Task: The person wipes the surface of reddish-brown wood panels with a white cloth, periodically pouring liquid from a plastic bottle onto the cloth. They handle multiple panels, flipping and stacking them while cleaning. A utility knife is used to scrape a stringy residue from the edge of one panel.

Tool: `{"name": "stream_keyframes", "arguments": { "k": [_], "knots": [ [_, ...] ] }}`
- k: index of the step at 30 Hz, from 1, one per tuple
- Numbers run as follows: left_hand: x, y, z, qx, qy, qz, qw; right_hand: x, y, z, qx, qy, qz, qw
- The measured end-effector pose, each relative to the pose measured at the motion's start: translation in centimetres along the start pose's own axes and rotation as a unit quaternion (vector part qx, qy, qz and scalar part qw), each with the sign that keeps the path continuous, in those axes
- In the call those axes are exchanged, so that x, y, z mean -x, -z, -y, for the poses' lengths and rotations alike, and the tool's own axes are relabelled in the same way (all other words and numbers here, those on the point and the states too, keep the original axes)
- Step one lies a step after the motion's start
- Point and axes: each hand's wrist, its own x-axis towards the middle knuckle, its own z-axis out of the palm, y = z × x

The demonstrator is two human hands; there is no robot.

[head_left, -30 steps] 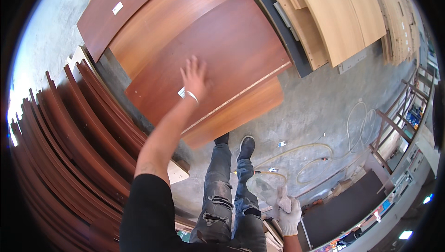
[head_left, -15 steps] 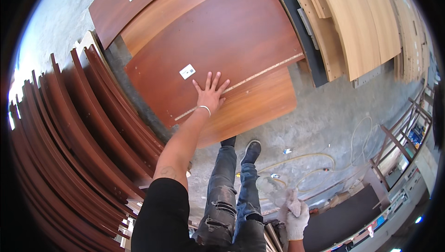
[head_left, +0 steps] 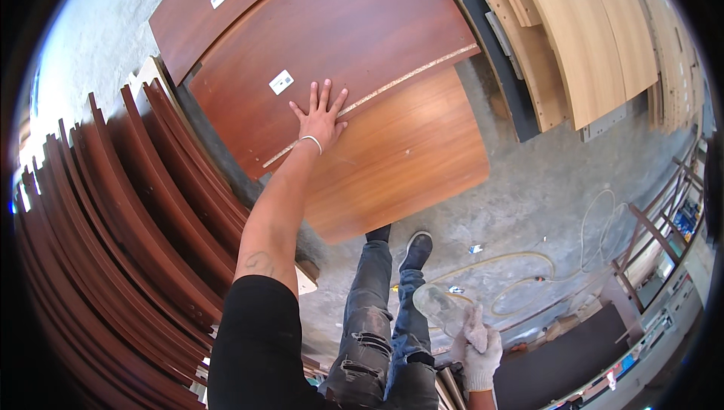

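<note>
My bare left hand point(head_left: 320, 125), with a white band at the wrist, lies with fingers spread on a dark red-brown board point(head_left: 339, 29). It presses near that board's raw chipboard edge and a white label point(head_left: 281, 82). Under this board, a lighter orange-brown wooden panel point(head_left: 407, 153) shows on the near side. Low on the right, my right hand point(head_left: 480, 357) wears a whitish knit glove. Its fingers are closed around a see-through, rounded object point(head_left: 437, 309), whose exact kind I cannot make out.
Red-brown boards point(head_left: 143, 221) stand on edge in a row at left. Another labelled board point(head_left: 226, 10) lies at the far left. Light wood panels point(head_left: 596, 40) are stacked at right. A yellowish hose point(head_left: 520, 256) loops over the concrete floor point(head_left: 528, 191) near a metal frame point(head_left: 652, 221).
The dark red-brown board has slid away from me and slightly left under my left hand. More of the orange-brown panel beneath shows, and the far orange strip is covered. My right hand has barely moved.
</note>
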Motion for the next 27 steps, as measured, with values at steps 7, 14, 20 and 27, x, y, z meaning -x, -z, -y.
{"name": "stream_keyframes", "arguments": {
  "k": [7, 14, 20, 27],
  "knots": [
    [-0.4, 1.4, 1.0, -0.020, -0.003, 0.009, 1.000, 0.3, 1.5, 1.6, 0.031, 0.009, 0.013, 0.999],
    [-0.1, 1.7, -1.8, 0.035, 0.080, 0.041, 0.995, 0.2, 3.4, 0.5, 0.070, 0.118, -0.028, 0.990],
    [20.4, -6.4, -11.3, 0.278, -0.037, 0.086, 0.956, 1.6, 6.7, 2.9, 0.088, 0.221, -0.042, 0.970],
    [48.1, -4.1, -16.9, 0.395, 0.024, 0.128, 0.909, 8.8, 13.3, 8.8, 0.146, 0.337, -0.044, 0.929]
  ]
}}
